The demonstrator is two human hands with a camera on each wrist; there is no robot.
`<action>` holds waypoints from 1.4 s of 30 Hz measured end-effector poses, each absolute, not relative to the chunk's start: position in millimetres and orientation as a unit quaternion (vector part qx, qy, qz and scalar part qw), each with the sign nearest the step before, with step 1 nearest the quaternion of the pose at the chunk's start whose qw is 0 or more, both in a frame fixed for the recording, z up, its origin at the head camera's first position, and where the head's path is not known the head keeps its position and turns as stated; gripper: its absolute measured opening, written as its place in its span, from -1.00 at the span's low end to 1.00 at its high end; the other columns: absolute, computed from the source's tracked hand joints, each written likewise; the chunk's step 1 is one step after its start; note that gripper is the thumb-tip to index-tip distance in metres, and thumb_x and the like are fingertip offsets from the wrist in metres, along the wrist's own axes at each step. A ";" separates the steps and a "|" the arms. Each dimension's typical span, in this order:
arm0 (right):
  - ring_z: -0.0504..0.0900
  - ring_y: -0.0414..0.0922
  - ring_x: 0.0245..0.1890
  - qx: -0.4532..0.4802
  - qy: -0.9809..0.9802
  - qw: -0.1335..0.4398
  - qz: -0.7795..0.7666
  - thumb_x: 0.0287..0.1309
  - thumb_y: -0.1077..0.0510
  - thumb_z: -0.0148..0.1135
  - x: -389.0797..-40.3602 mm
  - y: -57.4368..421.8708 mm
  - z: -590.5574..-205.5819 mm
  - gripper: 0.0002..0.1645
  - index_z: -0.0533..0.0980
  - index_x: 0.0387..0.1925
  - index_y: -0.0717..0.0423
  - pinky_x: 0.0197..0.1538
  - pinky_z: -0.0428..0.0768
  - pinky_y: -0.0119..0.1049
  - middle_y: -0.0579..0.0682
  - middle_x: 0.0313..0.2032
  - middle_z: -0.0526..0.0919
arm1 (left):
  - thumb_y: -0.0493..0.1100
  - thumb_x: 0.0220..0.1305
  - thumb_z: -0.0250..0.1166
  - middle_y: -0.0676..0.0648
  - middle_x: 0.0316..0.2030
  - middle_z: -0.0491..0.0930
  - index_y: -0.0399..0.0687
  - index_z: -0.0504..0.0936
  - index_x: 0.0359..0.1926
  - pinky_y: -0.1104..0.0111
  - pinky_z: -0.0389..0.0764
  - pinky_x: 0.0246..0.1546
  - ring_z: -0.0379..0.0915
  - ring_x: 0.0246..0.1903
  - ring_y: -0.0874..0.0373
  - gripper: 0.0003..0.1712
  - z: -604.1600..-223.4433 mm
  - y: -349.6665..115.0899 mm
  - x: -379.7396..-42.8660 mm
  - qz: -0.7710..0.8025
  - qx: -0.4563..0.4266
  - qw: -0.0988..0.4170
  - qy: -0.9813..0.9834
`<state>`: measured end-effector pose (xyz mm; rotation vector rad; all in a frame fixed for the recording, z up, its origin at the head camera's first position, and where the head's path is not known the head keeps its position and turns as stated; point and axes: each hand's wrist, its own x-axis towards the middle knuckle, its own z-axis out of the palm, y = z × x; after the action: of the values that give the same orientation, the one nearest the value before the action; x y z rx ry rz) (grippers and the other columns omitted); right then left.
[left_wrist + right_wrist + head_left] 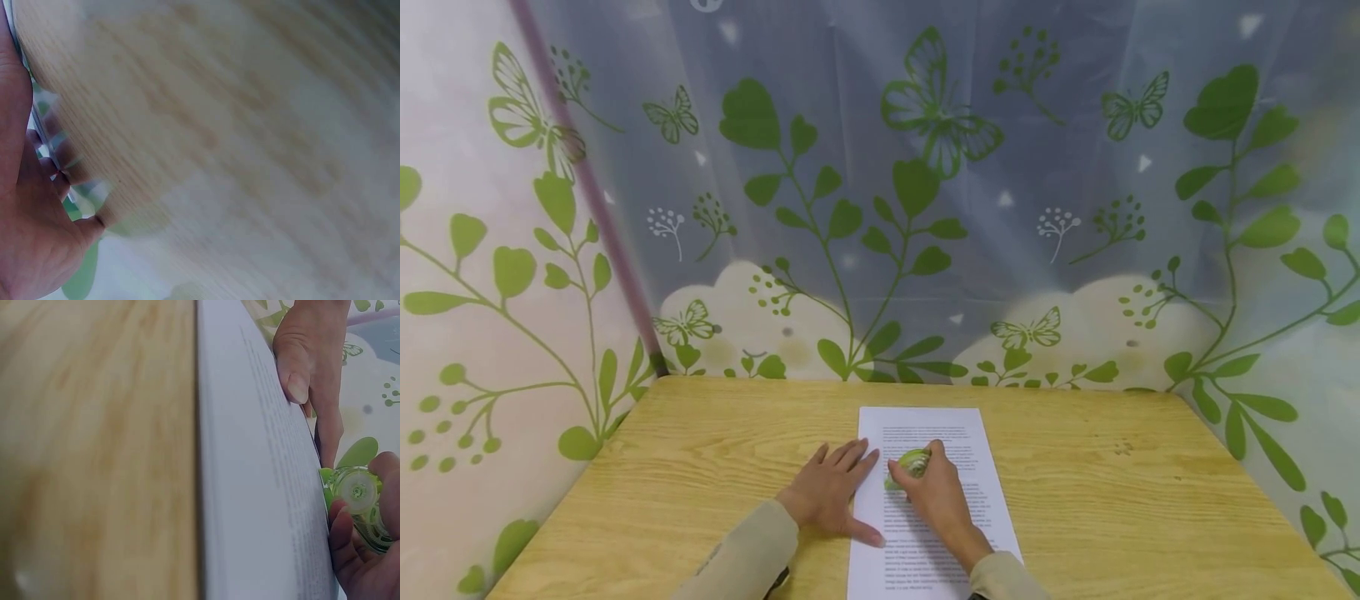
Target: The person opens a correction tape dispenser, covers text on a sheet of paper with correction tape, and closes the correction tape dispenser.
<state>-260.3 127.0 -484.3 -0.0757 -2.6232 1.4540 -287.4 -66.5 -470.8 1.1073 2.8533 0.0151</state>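
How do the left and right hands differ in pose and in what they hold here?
The left hand has its fingers spread and grips nothing, while the right hand curls its fingers round a green see-through device. The left hand rests at the left edge of the printed paper, while the right hand is over its lines of text. Both come out of beige sleeves.

Left fingers (867, 463) spread, right fingers (936, 451) curled
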 end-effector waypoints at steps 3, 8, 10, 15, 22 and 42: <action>0.53 -0.20 -0.67 -0.022 -0.871 0.071 0.485 0.10 -0.10 0.35 -260.3 127.6 -484.7 -0.38 0.27 -0.13 0.27 -0.52 0.53 -0.33 -0.03 -0.59 0.53 | 0.73 -0.17 -0.01 -0.15 0.45 -0.01 -0.04 0.05 0.48 -0.11 0.05 0.29 -0.08 0.41 -0.05 0.36 -471.3 -66.8 -287.0 0.001 0.364 0.036 0.931; 0.53 -0.20 -0.66 -0.020 -0.870 0.074 0.487 0.09 -0.10 0.35 -259.7 128.5 -484.3 -0.38 0.27 -0.13 0.26 -0.53 0.53 -0.33 -0.03 -0.57 0.53 | 0.75 -0.18 -0.05 -0.15 0.45 0.00 -0.04 0.05 0.48 -0.11 0.05 0.29 -0.08 0.41 -0.05 0.36 -472.4 -67.1 -287.1 0.001 0.365 0.034 0.930; 0.53 -0.20 -0.66 -0.019 -0.868 0.073 0.492 0.09 -0.10 0.36 -259.8 129.2 -484.6 -0.38 0.27 -0.14 0.26 -0.54 0.53 -0.34 -0.02 -0.56 0.53 | 0.75 -0.18 -0.05 -0.15 0.45 -0.01 -0.04 0.04 0.48 -0.11 0.05 0.29 -0.08 0.41 -0.05 0.37 -472.8 -67.3 -287.3 0.004 0.365 0.035 0.930; 0.52 -0.19 -0.70 -0.039 -0.844 0.066 0.530 0.11 -0.17 0.33 -262.4 131.0 -488.3 -0.37 0.26 -0.15 0.22 -0.56 0.53 -0.34 -0.02 -0.60 0.55 | 0.74 -0.18 -0.03 -0.17 0.45 -0.01 -0.05 0.04 0.49 -0.13 0.03 0.28 -0.08 0.41 -0.06 0.37 -473.1 -68.4 -287.8 0.011 0.367 0.036 0.930; 0.49 -0.19 -0.73 -0.068 -0.821 0.061 0.563 -0.03 -0.24 0.41 -265.0 129.3 -492.7 -0.27 0.26 -0.15 0.18 -0.58 0.50 -0.36 -0.02 -0.62 0.54 | 0.74 -0.17 -0.03 -0.17 0.45 -0.01 -0.05 0.03 0.49 -0.13 0.03 0.29 -0.09 0.41 -0.06 0.37 -472.8 -68.7 -287.9 0.016 0.368 0.038 0.929; 0.52 -0.18 -0.50 -0.021 -0.889 0.096 0.447 -0.02 -0.12 0.43 -263.3 123.4 -484.2 -0.35 0.30 -0.14 0.21 -0.44 0.52 -0.30 -0.03 -0.43 0.53 | 0.80 -0.27 -0.12 -0.10 0.47 -0.06 0.03 0.01 0.50 -0.11 -0.03 0.31 -0.15 0.42 0.00 0.42 -486.9 -68.1 -295.5 0.008 0.362 0.028 0.932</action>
<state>-263.3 123.4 -484.2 -0.0630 -2.6352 1.3240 -295.5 -68.1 -486.9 1.1179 2.8755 0.0233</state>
